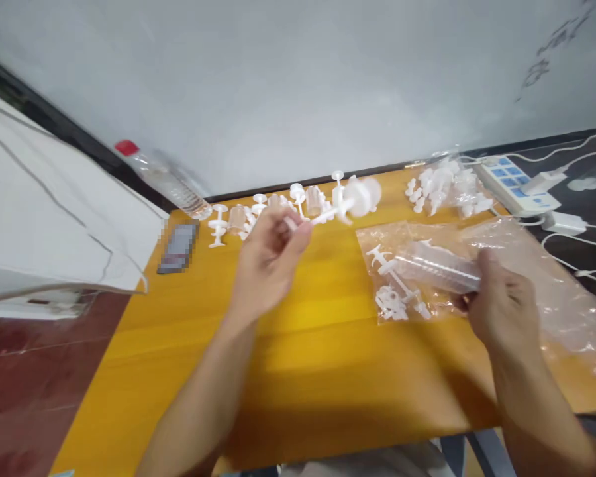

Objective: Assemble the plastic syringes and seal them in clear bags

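Note:
My left hand (271, 258), above the middle of the table, pinches the thin rod of a white plastic plunger (328, 214). Its round disc end points right and is blurred. My right hand (506, 305) grips the right end of a clear ribbed plastic cylinder (440, 268), which is tilted over a clear plastic bag (367, 242). White plastic parts (391, 303) lie at that bag, below the cylinder's left end. Behind my left hand, several white plungers (218, 225) and short clear cups (237, 218) stand in a row.
A bottle with a red cap (171, 182) leans at the back left, near a phone (179, 247). Another bag of white parts (449, 185) sits at the back right, beside a power strip (514, 182) with white cables. A whiteboard (298, 86) rises behind the yellow table (179, 358).

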Available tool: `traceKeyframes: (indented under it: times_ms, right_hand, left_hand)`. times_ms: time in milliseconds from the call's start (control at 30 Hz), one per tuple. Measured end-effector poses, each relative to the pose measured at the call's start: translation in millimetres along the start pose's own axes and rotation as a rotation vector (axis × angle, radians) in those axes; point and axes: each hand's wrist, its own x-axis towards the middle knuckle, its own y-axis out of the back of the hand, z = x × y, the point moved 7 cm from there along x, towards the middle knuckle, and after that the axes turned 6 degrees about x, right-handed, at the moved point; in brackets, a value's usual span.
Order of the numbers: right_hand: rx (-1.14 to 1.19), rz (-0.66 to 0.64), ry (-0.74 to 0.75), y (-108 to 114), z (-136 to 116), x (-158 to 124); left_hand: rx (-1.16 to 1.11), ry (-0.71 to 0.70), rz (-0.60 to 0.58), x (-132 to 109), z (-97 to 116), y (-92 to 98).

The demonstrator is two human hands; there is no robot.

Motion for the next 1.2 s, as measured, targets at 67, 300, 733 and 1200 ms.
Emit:
traceKeyframes:
  times_ms: [67,300,733,1200]
  right_hand:
    - [0.033,-0.06,-0.069,-30.3,-16.8,-9.2]
    - [0.126,-0.348,-0.013,-105.6,-39.3,-40.0]
    - [0.17,-0.438,0.056,-129.9,-38.6,-63.6]
    - [0.192,-0.486,0.045,-139.8,-26.9,-65.3]
  left_hand:
    - [-0.108,0.155,0.026,-38.9,-7.2,43.9]
    - [-0.118,0.368,0.015,-110.7,-16.4,104.3]
    - [0.117,0.302,-0.136,-116.6,20.9,100.9]
    - [-0.076,0.574,-0.191,-128.1,-16.5,48.5]
